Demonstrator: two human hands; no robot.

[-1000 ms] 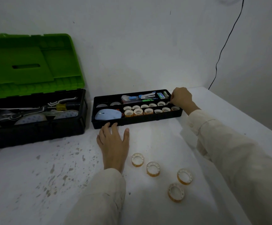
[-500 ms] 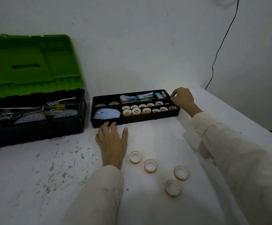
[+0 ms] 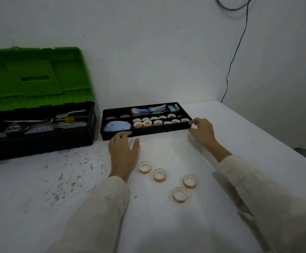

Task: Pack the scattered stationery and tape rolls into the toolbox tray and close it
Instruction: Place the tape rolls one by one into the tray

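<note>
The black toolbox tray (image 3: pixel 154 132) sits by the wall and holds a blue mouse (image 3: pixel 116 126), rows of tape rolls (image 3: pixel 147 123) and stationery (image 3: pixel 152 110). Several loose tape rolls (image 3: pixel 160 175) lie on the white table in front of it. My left hand (image 3: pixel 124 152) rests flat on the table, its fingertips against the tray's front wall. My right hand (image 3: pixel 201 132) is at the tray's front right corner with loosely curled fingers and nothing in them. I cannot tell whether it touches the rim.
The black toolbox (image 3: pixel 39 141) stands left of the tray, green lid (image 3: pixel 37 77) raised against the wall, tools inside. A black cable (image 3: pixel 230 70) hangs down the wall at the back right. The table edge (image 3: pixel 276 143) runs diagonally on the right.
My right hand has drawn back from the tray's far right corner to its near right corner. My left hand has stayed in place.
</note>
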